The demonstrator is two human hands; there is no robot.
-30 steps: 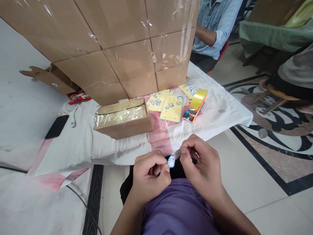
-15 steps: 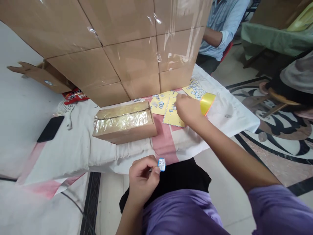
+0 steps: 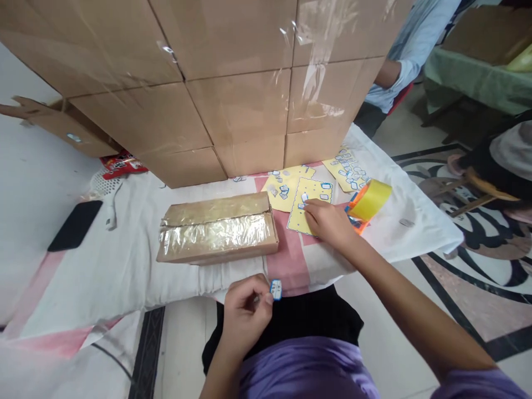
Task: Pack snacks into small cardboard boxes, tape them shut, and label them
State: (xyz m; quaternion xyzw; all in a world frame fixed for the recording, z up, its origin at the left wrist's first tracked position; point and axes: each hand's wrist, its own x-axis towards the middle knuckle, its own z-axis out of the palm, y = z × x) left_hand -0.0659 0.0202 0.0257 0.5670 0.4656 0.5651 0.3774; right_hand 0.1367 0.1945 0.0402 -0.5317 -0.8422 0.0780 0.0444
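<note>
Between the thumb and bent forefinger of my left hand (image 3: 248, 310) is a small white label with a blue edge (image 3: 276, 290), held just in front of the table edge. My right hand (image 3: 330, 221) reaches over a yellow card (image 3: 297, 219) with a scalloped edge, its fingers drawn together. Small blue-edged labels (image 3: 326, 185) lie on that card, some right at my right fingertips. Whether those fingers grip one is hidden. Behind it lies another yellow sheet (image 3: 272, 183) with a few labels, and farther right a third sheet (image 3: 338, 172) carries several.
A taped cardboard box (image 3: 218, 227) lies left of the cards. Stacked cartons (image 3: 249, 122) rise behind. A yellow-and-orange roll or band (image 3: 372, 199) stands beside my right wrist. A black phone (image 3: 75, 226) and white slotted spoon (image 3: 110, 202) lie at left. A person's sleeve (image 3: 428, 39) shows behind.
My right hand has come nearer to me on the yellow card, uncovering labels at its far side. My left hand keeps its label. The view has shifted somewhat.
</note>
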